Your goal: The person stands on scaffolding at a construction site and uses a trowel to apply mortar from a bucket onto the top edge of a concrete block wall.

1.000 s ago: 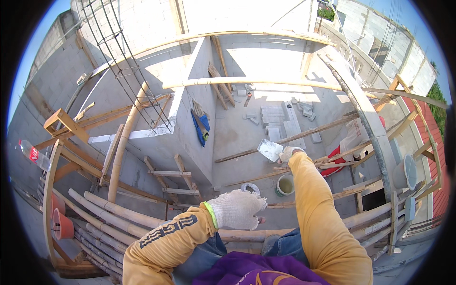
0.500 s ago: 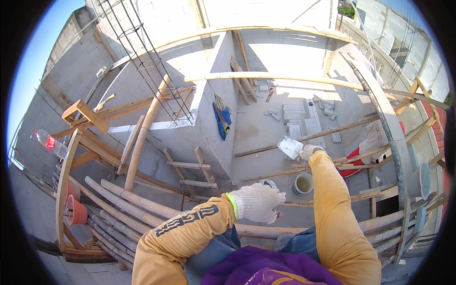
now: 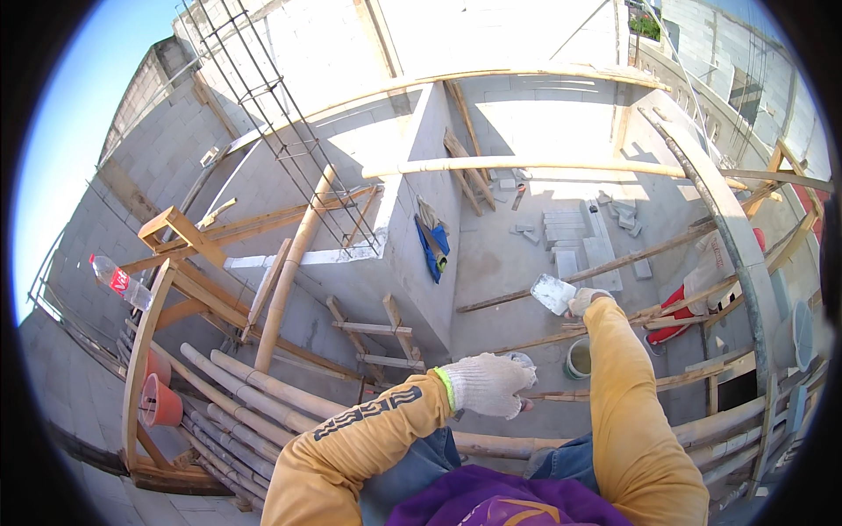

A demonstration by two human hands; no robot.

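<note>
My right hand (image 3: 586, 303), in a pale knit glove, grips a trowel (image 3: 553, 294). Its broad, whitish blade points up and to the left, out over the floor below. The handle is hidden inside the glove. My left hand (image 3: 487, 386), also gloved, is held in front of my body with its fingers curled. Something greyish (image 3: 524, 359) shows at the far side of those fingers, too little of it to name. Below and between the two hands stands a light bucket (image 3: 579, 358), partly covered by my right forearm.
Bamboo poles (image 3: 263, 386) and planks cross around me. A plastic bottle (image 3: 121, 280) and an orange bucket (image 3: 161, 403) are at left. Rebar (image 3: 276, 123) rises over the block wall (image 3: 408, 219). Blocks (image 3: 566, 228) lie below; a person in red trousers (image 3: 671, 316) is at right.
The whole view has shifted, so the surroundings sit a little lower and further right. Both hands keep nearly the same pose, the trowel still in the right one.
</note>
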